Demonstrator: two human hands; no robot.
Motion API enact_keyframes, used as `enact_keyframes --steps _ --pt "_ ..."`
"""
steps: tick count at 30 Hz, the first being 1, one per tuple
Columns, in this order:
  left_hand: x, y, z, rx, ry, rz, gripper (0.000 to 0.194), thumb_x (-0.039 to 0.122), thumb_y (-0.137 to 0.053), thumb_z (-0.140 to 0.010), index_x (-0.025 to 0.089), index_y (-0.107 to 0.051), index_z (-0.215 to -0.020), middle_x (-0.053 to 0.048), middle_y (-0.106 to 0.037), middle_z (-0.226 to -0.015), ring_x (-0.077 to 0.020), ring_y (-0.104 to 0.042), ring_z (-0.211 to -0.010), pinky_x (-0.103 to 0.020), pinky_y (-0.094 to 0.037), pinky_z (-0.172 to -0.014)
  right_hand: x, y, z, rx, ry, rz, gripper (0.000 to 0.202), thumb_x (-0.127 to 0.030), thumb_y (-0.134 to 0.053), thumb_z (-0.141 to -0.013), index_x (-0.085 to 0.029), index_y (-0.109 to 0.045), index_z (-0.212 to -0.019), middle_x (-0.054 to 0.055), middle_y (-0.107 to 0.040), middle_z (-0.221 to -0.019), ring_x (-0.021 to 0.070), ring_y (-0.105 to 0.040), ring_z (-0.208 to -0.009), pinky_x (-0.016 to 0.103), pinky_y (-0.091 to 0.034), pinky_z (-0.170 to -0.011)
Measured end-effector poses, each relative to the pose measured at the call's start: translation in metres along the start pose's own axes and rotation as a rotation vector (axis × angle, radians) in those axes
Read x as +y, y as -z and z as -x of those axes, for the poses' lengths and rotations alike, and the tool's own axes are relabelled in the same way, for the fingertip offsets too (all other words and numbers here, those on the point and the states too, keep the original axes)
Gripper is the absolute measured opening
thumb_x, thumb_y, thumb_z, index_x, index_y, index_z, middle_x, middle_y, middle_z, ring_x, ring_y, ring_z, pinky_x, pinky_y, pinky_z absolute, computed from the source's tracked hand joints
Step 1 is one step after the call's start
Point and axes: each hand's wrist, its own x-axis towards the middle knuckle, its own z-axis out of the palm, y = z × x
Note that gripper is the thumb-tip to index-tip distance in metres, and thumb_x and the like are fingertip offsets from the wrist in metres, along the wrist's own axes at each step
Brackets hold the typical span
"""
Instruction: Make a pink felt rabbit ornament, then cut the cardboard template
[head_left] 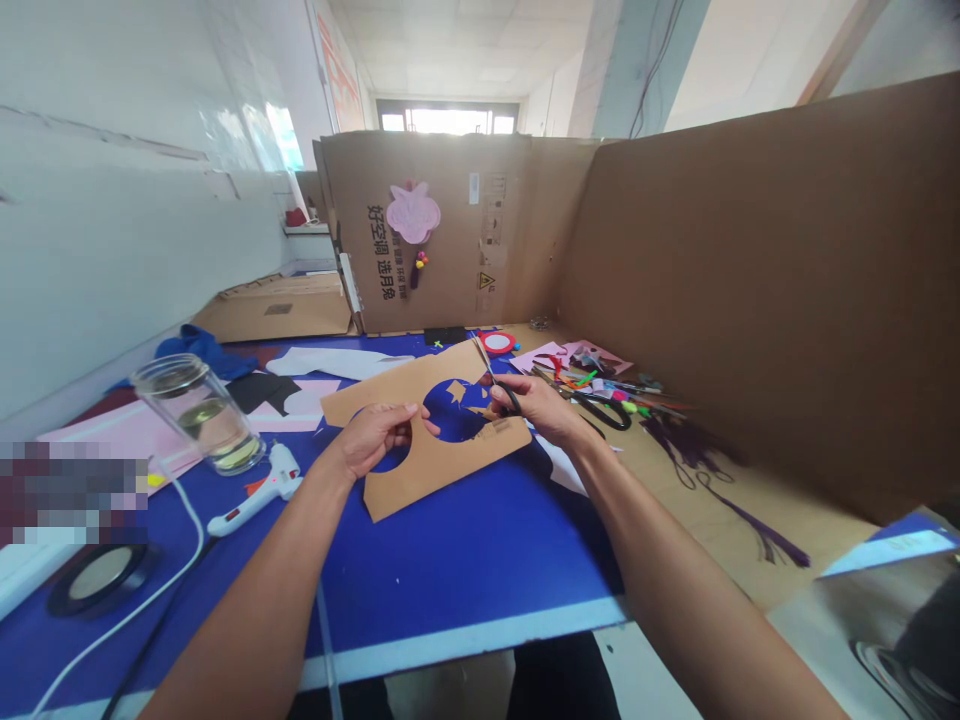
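Observation:
A flat piece of brown cardboard (pixel 442 470) with rounded holes cut in it is held above the blue table. My left hand (pixel 379 437) pinches it between thumb and fingers at the narrow part between two cut-outs. My right hand (pixel 536 403) is closed round the black handles of a pair of scissors (pixel 510 397), whose blades point up and away at the cardboard's far right edge. Small cardboard scraps (pixel 456 391) show through the larger hole.
On the left are a glass jar (pixel 223 437) of liquid, a white glue gun (pixel 257 492) with its cord and a roll of black tape (pixel 101 578). Craft pieces (pixel 592 385) and purple cords (pixel 765 530) lie on the right. Tall cardboard panels (pixel 720 300) stand behind and right.

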Motion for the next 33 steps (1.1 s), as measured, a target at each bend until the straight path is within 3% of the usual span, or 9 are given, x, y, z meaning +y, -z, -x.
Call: enact_keyframes --steps 6,12,33 --pt "0.0000 0.0007 -0.0006 0.000 0.002 0.002 0.036 0.047 -0.089 -0.082 0.013 -0.083 -0.094 -0.019 -0.085 -0.092 -0.0247 -0.078 -0.082 -0.034 -0.060 -0.076 0.0008 -0.0021 -0.0007 0.021 -0.004 0.003 0.062 -0.061 -0.090 -0.076 -0.017 -0.085 -0.118 -0.001 -0.067 -0.073 0.0164 -0.059 -0.071 0.032 -0.048 -0.075" --pt "0.0019 0.0002 0.0007 -0.001 -0.001 0.012 0.037 0.047 -0.091 -0.080 0.014 -0.082 -0.093 -0.018 -0.085 -0.089 -0.0254 -0.078 -0.084 -0.033 -0.060 -0.076 0.0020 -0.0048 -0.0016 0.026 -0.054 -0.056 0.061 -0.056 -0.093 -0.073 -0.019 -0.084 -0.120 0.001 -0.072 -0.081 0.0168 -0.064 -0.074 0.032 -0.049 -0.075" --pt "0.0022 -0.0027 0.0014 0.038 -0.004 0.012 0.040 0.050 -0.095 -0.071 0.015 -0.083 -0.087 -0.016 -0.085 -0.085 -0.0233 -0.076 -0.077 -0.032 -0.060 -0.072 0.0071 -0.0047 -0.0030 0.028 -0.039 -0.002 0.058 -0.065 -0.090 -0.074 -0.015 -0.086 -0.104 -0.002 -0.066 -0.067 0.0127 -0.051 -0.062 0.029 -0.037 -0.065"
